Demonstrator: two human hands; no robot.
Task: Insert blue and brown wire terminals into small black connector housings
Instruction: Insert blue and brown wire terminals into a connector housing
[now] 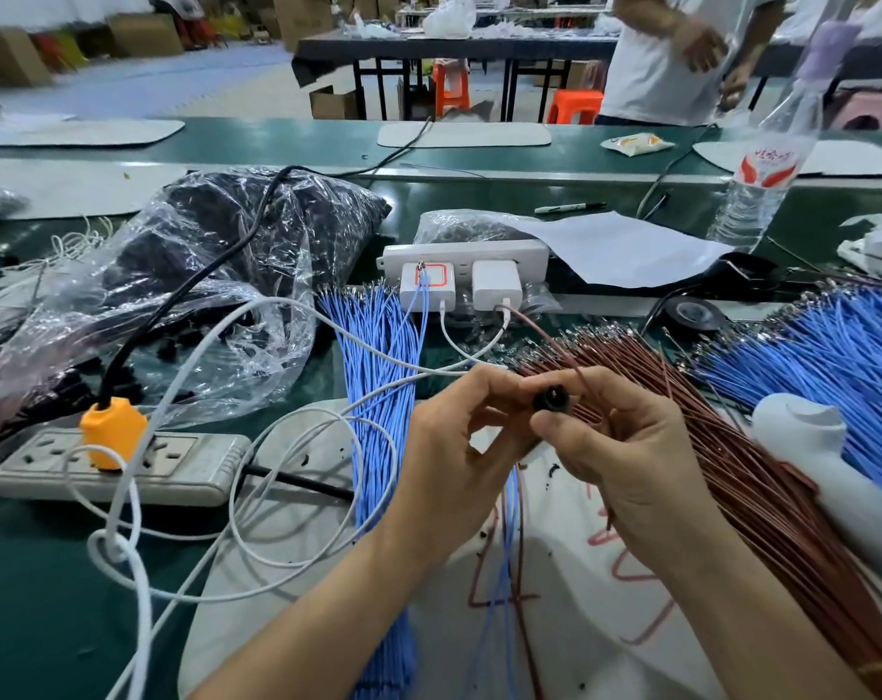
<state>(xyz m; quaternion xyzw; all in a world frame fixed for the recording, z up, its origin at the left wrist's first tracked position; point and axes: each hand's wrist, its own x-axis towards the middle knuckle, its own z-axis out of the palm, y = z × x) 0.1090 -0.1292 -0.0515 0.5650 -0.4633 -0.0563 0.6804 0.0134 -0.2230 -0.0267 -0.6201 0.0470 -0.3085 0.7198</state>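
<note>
Black and small, the connector housing sits between the two hands, above a white cloth with red marks that lies on the green counter. The right hand pinches the housing between thumb and index finger. The left hand has its fingers curled, and its fingertips grip the housing from the left side. A single brown wire runs from the housing up and away towards the white chargers. Below the hands a few blue and brown wires hang down, but we cannot tell where they end.

To the left of the hands we see a blue wire bundle lying along the counter. To the right lies a brown wire bundle, partly behind the right hand, and beyond it a second blue bundle. On the left side a grey power strip carries an orange plug. Behind it rests a clear plastic bag full of dark parts. A water bottle stands far right.
</note>
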